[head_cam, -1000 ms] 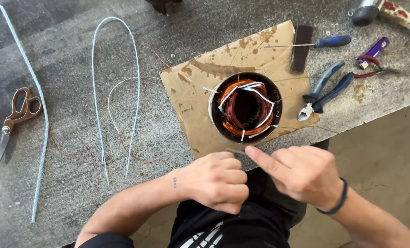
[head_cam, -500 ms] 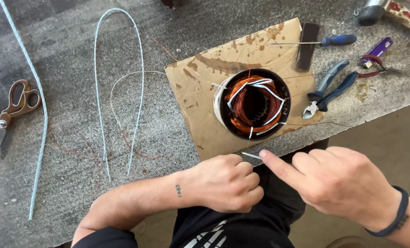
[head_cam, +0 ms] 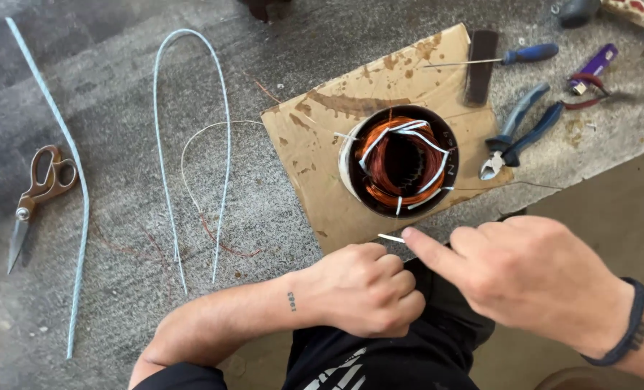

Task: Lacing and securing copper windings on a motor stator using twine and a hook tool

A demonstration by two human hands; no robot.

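A round motor stator (head_cam: 401, 160) with copper windings and white insulating strips stands on a stained cardboard sheet (head_cam: 315, 137). Just below the cardboard's near edge, my left hand (head_cam: 362, 289) is closed in a fist. My right hand (head_cam: 510, 271) sits beside it, index finger and thumb pinching a short thin white strip (head_cam: 391, 237) that pokes out toward the left fist. Whether the left fist also grips that strip is hidden.
Blue-handled pliers (head_cam: 520, 130), a blue screwdriver (head_cam: 510, 56), a dark flat bar (head_cam: 481, 66) and a purple tool (head_cam: 593, 68) lie right of the stator. Scissors (head_cam: 37, 191) lie far left. Pale blue sleeving (head_cam: 192, 144) and thin wire (head_cam: 192, 188) lie on the grey bench.
My right hand has slid right and outward, the index finger now stretched toward the left fist. The white strip between the hands has come into view.
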